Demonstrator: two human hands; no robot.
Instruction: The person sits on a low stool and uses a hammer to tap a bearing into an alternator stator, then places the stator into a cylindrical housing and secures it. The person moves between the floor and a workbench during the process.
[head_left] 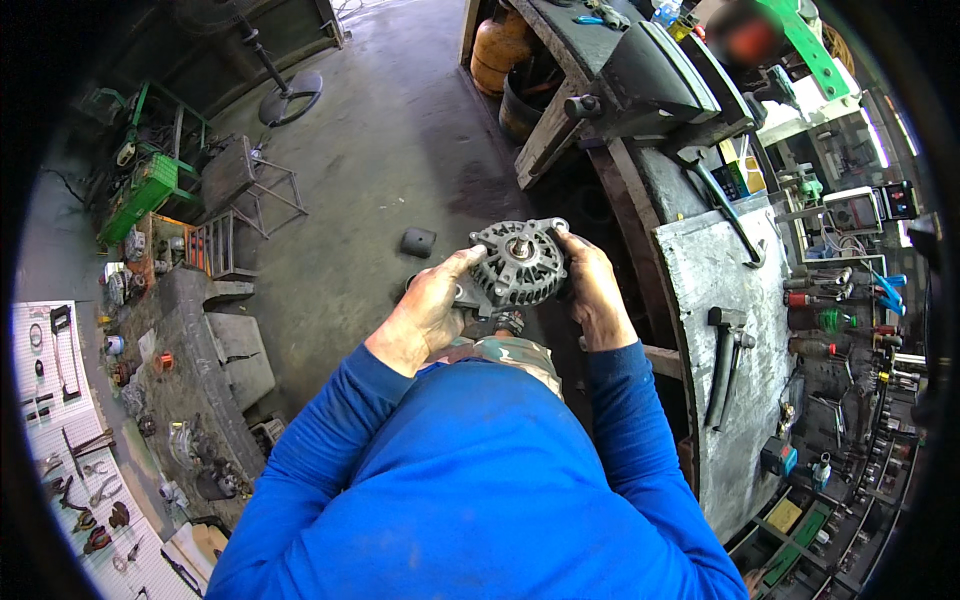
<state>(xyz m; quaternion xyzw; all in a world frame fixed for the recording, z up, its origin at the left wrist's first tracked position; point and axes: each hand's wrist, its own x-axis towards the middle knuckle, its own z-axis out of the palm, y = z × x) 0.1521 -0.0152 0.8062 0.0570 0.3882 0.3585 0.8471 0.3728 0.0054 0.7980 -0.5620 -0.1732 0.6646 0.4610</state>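
Observation:
Between my two hands is an alternator [519, 262], a round grey metal housing with slotted vents and a shaft at its centre, held in front of my body above the floor. My left hand [428, 306] grips its left side, thumb on the rim. On the right side my right hand [596, 287] is closed round the edge near a mounting lug, with its thumb by the top. The fingers under the housing are mostly hidden. A dark cylinder [418, 242] lies on the floor just beyond my left hand.
To my right stands a metal-topped workbench [690, 260] with a hammer [726, 350], a long bar tool [722, 205] and hand tools. A bench [190, 330] with parts is at left, near a stool [240, 175]. A pedestal fan [290, 97] and an orange gas cylinder [500, 50] stand farther off.

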